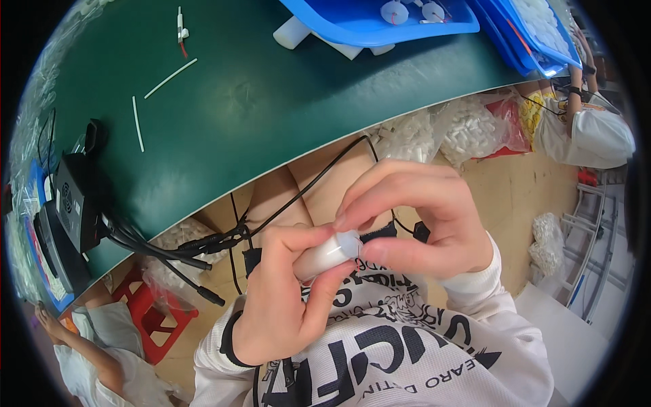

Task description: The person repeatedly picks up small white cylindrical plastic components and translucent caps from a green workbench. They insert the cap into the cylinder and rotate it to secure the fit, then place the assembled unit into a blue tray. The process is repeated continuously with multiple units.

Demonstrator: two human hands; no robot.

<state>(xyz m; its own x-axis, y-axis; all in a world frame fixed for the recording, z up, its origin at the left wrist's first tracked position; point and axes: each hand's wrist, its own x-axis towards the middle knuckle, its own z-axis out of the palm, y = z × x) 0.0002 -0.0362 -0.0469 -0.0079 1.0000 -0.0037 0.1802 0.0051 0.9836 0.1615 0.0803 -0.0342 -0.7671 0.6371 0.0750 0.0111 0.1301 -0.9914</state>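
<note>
My left hand (281,292) is wrapped round a short white plastic cylinder (321,258), held above my lap off the table's near edge. At the cylinder's right end is a pale round disc (349,243), with a thin red wire beside it. The fingers and thumb of my right hand (420,220) close in on that disc from above and from the right. Its fingertips partly cover the rim, so how the disc sits in the cylinder is not fully visible.
A blue tray (380,34) holding round wired discs stands on the green table (258,115); white cylinders (291,32) lie beside it. Thin white sticks (171,78) rest farther left. Black cables (156,251) hang over the near edge. Other people sit at both sides, near a red stool (159,325).
</note>
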